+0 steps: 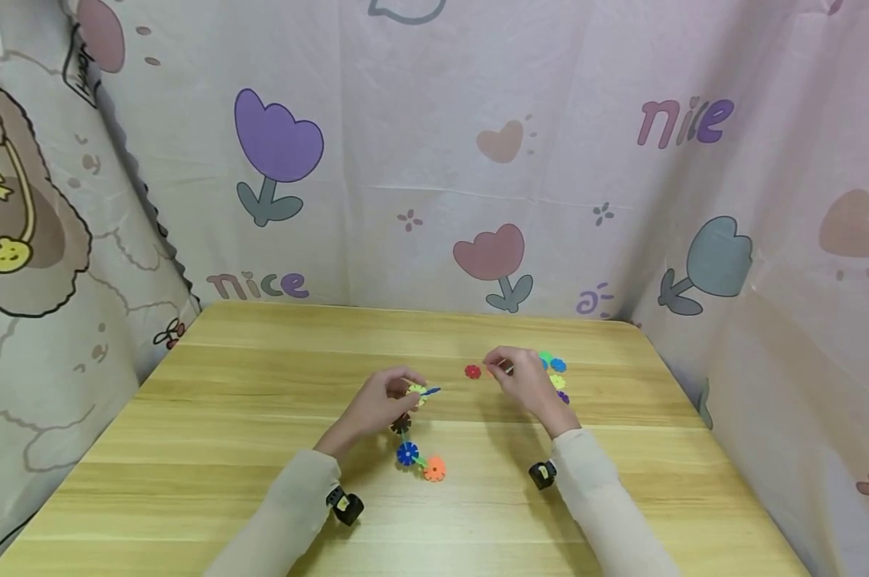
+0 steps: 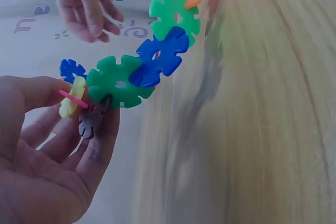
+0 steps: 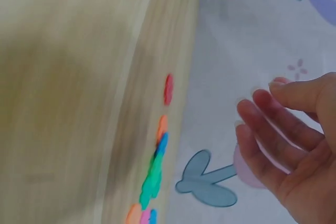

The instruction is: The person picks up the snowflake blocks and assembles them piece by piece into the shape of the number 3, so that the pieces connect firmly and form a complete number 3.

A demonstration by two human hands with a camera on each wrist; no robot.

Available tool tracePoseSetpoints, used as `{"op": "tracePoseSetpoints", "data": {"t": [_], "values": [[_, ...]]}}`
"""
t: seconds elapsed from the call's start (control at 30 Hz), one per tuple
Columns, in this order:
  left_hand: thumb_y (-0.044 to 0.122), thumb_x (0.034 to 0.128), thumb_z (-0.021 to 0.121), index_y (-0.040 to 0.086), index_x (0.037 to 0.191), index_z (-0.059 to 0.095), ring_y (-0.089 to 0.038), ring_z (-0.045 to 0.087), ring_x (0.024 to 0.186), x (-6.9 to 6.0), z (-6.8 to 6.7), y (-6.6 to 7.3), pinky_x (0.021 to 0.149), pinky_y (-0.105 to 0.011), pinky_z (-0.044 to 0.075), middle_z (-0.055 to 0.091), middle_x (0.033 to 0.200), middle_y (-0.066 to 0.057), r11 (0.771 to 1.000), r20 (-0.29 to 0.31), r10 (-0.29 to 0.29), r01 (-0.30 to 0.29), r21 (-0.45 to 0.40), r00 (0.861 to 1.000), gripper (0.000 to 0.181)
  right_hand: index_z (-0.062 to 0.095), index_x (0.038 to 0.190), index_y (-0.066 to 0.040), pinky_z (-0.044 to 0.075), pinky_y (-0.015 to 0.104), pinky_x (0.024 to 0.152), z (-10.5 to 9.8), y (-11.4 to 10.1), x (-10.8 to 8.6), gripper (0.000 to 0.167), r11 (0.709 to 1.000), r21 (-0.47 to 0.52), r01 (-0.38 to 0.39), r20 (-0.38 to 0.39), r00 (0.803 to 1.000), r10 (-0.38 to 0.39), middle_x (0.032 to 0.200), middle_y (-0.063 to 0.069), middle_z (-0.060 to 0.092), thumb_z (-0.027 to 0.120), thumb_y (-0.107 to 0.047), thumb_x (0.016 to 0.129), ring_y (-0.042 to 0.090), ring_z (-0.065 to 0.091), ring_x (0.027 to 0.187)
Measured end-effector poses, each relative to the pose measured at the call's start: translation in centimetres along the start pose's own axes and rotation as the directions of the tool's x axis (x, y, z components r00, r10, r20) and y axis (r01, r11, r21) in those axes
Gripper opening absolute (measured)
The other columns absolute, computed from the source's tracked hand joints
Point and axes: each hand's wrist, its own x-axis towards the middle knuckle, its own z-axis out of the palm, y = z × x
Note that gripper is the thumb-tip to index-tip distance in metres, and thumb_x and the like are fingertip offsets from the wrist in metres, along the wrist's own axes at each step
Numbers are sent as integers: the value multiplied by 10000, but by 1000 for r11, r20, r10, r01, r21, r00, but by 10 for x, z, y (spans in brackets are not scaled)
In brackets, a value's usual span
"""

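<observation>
My left hand (image 1: 377,407) pinches a chain of slotted snowflake discs near its upper end. In the left wrist view the thumb and fingers hold around a yellow disc (image 2: 67,107), a pink disc (image 2: 73,98) seen edge-on and a brown disc (image 2: 90,123). A blue disc (image 2: 71,70) sticks out beyond the yellow one. From there the chain runs through green and blue discs to an orange disc (image 1: 434,469). My right hand (image 1: 527,386) hovers by the loose discs; its fingers are loosely bent with nothing between them in the right wrist view.
Loose discs lie at the back right of the wooden table (image 1: 261,377): a red disc (image 1: 473,372), a yellow disc (image 1: 558,382), a blue disc (image 1: 559,365) and several others, partly hidden by the right hand. A printed curtain (image 1: 406,120) hangs behind the table and at its sides.
</observation>
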Motion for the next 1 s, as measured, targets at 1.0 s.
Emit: {"op": "tracePoseSetpoints", "data": {"t": [1.0], "values": [[313,968,736,143,1079,704,-175,645,755,-5,-8,-1,637,-256,523,740,1142,-104,998,33,-64,64,-3,997,205,771,1048,10,603,409,859,45,25,29,176,989,-129,-79,237,966,108,1032,141,756,776,34,874,236,676,897]]}}
